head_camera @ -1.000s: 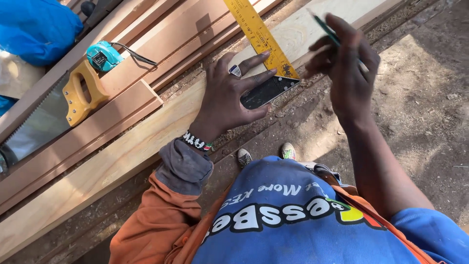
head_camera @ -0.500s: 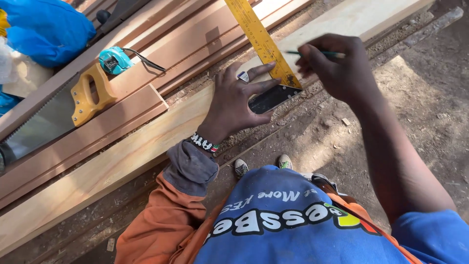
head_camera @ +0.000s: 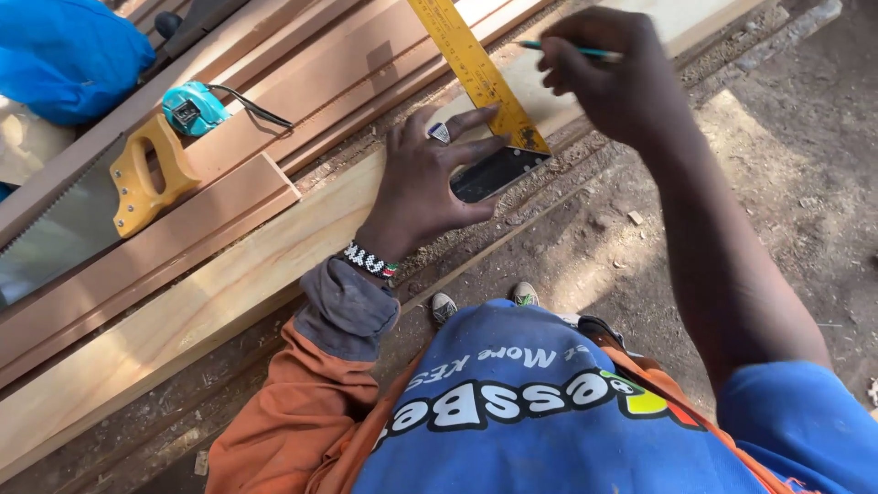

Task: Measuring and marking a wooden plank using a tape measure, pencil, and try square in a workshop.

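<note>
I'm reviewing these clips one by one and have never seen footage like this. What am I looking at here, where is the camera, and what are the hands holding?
There is no machine here: a person works with two bare hands. The single camera sits on the person's head and looks down, so you see their own arms and blue shirt from above.

The left hand lies flat, pressing a try square, with a yellow blade and a dark stock, onto a long pale plank. The right hand holds a green pencil in a closed grip beside the blade.

Behind the plank lie reddish moulded boards. On them rest a handsaw with a yellow handle and a teal tape measure. The ground below is bare dirt.
</note>
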